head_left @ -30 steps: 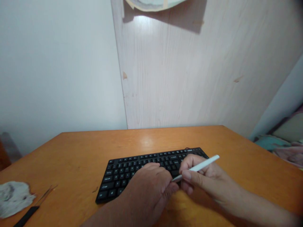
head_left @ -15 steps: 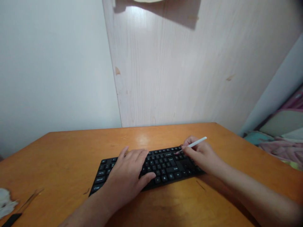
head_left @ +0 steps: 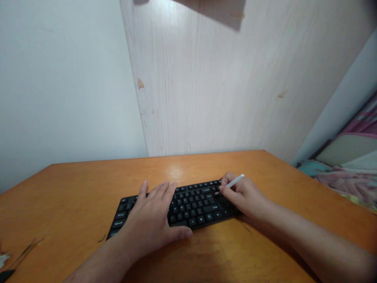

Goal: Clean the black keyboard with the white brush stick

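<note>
A black keyboard (head_left: 191, 206) lies at a slight slant on the wooden table. My left hand (head_left: 153, 216) spreads over its left half, fingers apart and reaching to the far edge, the thumb along the near edge; many keys there are covered. At the keyboard's right side, my right hand (head_left: 244, 198) is closed round a slim white pen-shaped tool (head_left: 236, 180). Its thin tip, pinkish and blurred, points down at the keys left of my fingers. Whether the tip touches a key I cannot tell.
At the lower left, partly cut off, are a black-handled thin tool (head_left: 7, 274) and a whitish crumpled piece (head_left: 3, 259). A pale wall panel (head_left: 191, 86) rises behind the table (head_left: 182, 169). Bedding (head_left: 347, 181) lies beyond the right edge.
My hands have moved apart: the left slid left and spread over the keys, leaving the tool's tip. My right hand carried the tool to the keyboard's far right part. The view shifted right.
</note>
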The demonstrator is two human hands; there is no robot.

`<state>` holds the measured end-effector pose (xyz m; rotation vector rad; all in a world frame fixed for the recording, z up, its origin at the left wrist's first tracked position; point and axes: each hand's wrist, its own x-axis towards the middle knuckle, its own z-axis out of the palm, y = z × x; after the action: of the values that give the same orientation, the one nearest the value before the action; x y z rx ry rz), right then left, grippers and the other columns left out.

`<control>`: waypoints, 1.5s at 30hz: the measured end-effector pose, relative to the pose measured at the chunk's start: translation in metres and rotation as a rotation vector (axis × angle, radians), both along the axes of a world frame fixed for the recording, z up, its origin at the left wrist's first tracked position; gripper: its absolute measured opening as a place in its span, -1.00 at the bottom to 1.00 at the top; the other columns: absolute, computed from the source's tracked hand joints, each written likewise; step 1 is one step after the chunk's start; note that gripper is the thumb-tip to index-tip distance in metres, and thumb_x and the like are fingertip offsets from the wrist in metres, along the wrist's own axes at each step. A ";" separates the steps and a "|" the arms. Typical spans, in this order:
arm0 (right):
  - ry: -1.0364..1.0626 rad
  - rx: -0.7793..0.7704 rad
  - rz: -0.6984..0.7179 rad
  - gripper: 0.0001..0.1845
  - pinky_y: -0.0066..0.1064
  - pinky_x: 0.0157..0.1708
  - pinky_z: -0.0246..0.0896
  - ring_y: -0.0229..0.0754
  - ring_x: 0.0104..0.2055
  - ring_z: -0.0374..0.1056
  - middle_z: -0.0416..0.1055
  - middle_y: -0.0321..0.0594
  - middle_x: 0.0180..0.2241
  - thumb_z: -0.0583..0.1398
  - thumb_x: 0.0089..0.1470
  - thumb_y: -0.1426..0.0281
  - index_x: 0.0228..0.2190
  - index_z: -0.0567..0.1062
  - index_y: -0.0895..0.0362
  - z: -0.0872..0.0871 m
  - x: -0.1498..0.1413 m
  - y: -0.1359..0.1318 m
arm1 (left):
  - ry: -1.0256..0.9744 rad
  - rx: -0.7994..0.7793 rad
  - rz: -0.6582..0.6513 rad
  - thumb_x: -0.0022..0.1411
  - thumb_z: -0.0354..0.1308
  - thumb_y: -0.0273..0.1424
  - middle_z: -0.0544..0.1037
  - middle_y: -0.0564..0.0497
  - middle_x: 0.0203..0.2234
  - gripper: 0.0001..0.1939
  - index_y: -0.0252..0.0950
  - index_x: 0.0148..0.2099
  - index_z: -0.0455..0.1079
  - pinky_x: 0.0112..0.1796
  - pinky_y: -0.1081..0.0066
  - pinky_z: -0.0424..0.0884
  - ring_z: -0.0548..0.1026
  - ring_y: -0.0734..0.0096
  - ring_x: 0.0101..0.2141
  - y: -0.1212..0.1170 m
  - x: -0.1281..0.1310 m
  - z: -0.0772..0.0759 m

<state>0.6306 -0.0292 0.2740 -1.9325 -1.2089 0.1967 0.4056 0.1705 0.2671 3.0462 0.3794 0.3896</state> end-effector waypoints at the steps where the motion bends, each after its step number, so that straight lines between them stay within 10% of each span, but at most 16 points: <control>1: 0.012 0.004 0.005 -0.87 -0.40 -0.46 0.03 -0.21 -0.46 0.27 0.38 -0.33 -0.51 0.13 0.16 0.35 -0.44 0.35 0.06 0.000 0.001 0.000 | -0.003 -0.007 -0.001 -0.02 -0.03 0.38 0.27 -0.37 0.27 0.17 -0.39 0.38 0.09 0.24 -0.30 -0.30 0.23 -0.27 0.24 0.000 0.000 0.000; 29: 0.012 0.007 0.025 -0.84 -0.40 -0.46 0.05 -0.22 -0.47 0.24 0.34 -0.34 -0.54 0.14 0.12 0.38 -0.50 0.32 0.06 0.001 -0.001 0.000 | -0.019 -0.047 -0.018 -0.08 0.07 0.36 0.35 -0.32 0.22 0.15 -0.33 0.36 0.13 0.25 -0.29 -0.42 0.30 -0.22 0.20 -0.001 0.000 0.001; 45: 0.362 0.091 -0.074 -0.74 -0.39 -0.52 0.05 -0.24 -0.57 0.27 0.48 -0.31 -0.59 0.16 0.15 0.17 -0.42 0.31 0.07 0.001 0.006 0.010 | -0.002 -0.050 -0.016 -0.07 0.05 0.37 0.35 -0.32 0.22 0.14 -0.33 0.34 0.15 0.26 -0.26 -0.43 0.30 -0.19 0.20 -0.001 0.000 0.002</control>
<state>0.6363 -0.0195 0.2754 -1.7656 -0.8900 0.4252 0.4060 0.1693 0.2693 2.9983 0.3583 0.3762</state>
